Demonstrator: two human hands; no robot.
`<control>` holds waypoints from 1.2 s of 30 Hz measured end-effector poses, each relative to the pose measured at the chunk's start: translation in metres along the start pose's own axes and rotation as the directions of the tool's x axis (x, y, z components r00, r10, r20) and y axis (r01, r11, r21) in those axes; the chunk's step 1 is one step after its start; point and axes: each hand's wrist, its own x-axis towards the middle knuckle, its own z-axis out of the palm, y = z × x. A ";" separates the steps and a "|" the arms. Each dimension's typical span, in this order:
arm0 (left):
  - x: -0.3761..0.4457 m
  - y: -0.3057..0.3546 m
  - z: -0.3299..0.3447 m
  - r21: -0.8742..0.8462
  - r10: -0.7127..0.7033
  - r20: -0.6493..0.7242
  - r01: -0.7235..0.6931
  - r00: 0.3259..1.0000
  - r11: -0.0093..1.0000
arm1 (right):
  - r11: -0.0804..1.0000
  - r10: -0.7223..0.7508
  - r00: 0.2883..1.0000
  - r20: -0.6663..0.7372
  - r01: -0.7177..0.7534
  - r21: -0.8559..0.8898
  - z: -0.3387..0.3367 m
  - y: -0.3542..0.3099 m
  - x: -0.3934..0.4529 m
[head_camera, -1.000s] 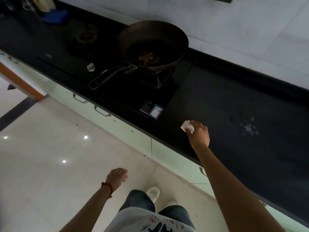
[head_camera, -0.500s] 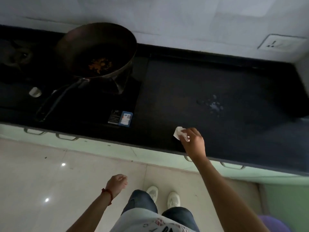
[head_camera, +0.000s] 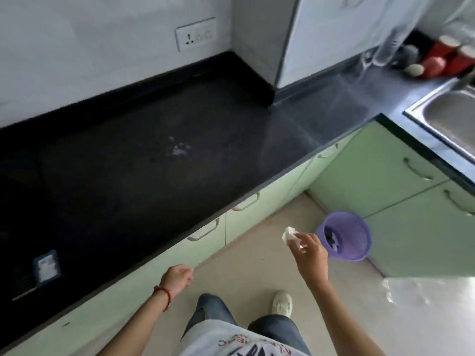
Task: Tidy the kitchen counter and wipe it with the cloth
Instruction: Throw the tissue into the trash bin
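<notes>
My right hand [head_camera: 309, 250] pinches a small crumpled white scrap of paper [head_camera: 290, 234] in the air over the floor, just left of a purple mesh waste bin [head_camera: 345, 236]. The black kitchen counter [head_camera: 123, 181] runs along the left and carries a whitish splatter stain [head_camera: 180, 149] near its middle. My left hand [head_camera: 177, 277] hangs loosely closed and holds nothing, in front of the counter's green cabinet fronts. No cloth is in view.
A steel sink [head_camera: 452, 116] sits in the right-hand counter, with red containers [head_camera: 447, 57] behind it. A small blue-and-white card [head_camera: 46, 265] lies at the counter's left front. A wall socket [head_camera: 195, 37] is above. The bin stands on the floor in the corner of the green cabinets [head_camera: 385, 181].
The view has swung right, away from the stove and pan. My right hand has lifted the white scrap off the counter edge and carried it out over the floor beside the bin.
</notes>
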 end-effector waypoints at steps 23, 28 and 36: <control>0.040 0.222 0.294 0.345 0.090 0.210 -0.160 0.973 0.925 | 0.719 0.691 0.710 -0.134 -0.658 0.224 -0.200 0.255 0.039; 0.068 0.259 0.327 0.440 0.059 0.285 -0.185 0.957 0.879 | 0.656 0.751 0.648 -0.124 -0.716 0.238 -0.199 0.264 0.073; 0.127 0.322 0.363 0.553 0.031 0.302 -0.201 0.953 0.808 | 0.601 0.791 0.609 -0.054 -0.758 0.252 -0.179 0.294 0.162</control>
